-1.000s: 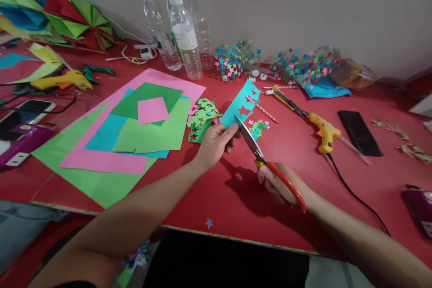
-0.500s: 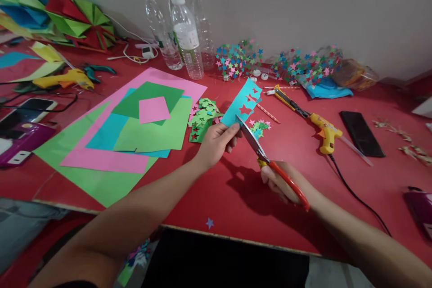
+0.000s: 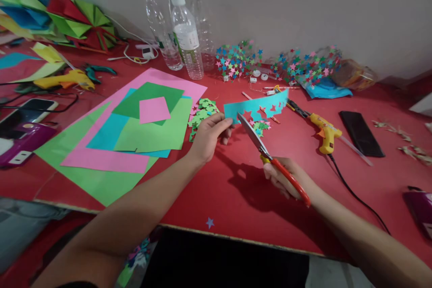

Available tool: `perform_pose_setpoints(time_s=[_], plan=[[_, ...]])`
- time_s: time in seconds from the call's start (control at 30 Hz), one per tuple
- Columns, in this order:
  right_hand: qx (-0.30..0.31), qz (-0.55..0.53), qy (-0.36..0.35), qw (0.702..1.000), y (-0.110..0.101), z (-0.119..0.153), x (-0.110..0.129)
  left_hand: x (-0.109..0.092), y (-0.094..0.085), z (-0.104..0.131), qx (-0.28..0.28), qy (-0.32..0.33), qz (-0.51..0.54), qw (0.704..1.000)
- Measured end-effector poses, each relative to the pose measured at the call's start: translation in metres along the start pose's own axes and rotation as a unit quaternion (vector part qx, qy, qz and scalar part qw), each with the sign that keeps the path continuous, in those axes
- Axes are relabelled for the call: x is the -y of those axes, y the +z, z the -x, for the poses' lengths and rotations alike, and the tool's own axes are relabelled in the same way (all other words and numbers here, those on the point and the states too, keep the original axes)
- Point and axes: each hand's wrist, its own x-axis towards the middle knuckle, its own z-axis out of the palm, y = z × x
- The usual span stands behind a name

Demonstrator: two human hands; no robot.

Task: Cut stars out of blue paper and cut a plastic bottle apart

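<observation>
My left hand (image 3: 211, 132) pinches the left end of a blue paper strip (image 3: 232, 110) with star-shaped holes along its lower edge. In my right hand (image 3: 285, 175) are scissors (image 3: 254, 135) with red and yellow handles. Their blade tips meet the strip's lower edge, just right of my left fingers. Below the strip lies a small pile of paper stars (image 3: 259, 128) in green, pink and blue. Left of it, green paper scraps (image 3: 204, 110) with star cutouts lie partly behind my left hand. A single purple star (image 3: 209, 222) rests near the table's front edge.
Coloured paper sheets (image 3: 128, 162) are stacked at left. Clear plastic bottles (image 3: 194, 65) stand by the wall beside star-covered decorations (image 3: 236, 60). A yellow glue gun (image 3: 327, 132) with a cord and a black phone (image 3: 361, 132) lie at right. Pliers (image 3: 97, 71) lie far left.
The blue strip has swung clockwise from pointing up and away to lying nearly level toward the right. My left hand has turned with it; the scissors have shifted only slightly.
</observation>
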Motion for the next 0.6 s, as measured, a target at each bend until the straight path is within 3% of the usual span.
perform_pose_setpoints(time_s=[0.1,0.27,0.6], plan=[[-0.009,-0.004,-0.004,1.0,0.0025,-0.0001,-0.0013,-0.004,0.0023,-0.0005,-0.021,-0.017,0.035,0.999],[-0.022,-0.005,-0.037,0.999,0.0067,0.001,-0.0033,-0.0009,0.0067,0.0019,0.016,-0.06,0.072,0.995],[-0.016,0.057,-0.047,0.997,0.0032,-0.0002,-0.0061,-0.0044,0.0035,0.0002,-0.023,0.005,0.038,0.999]])
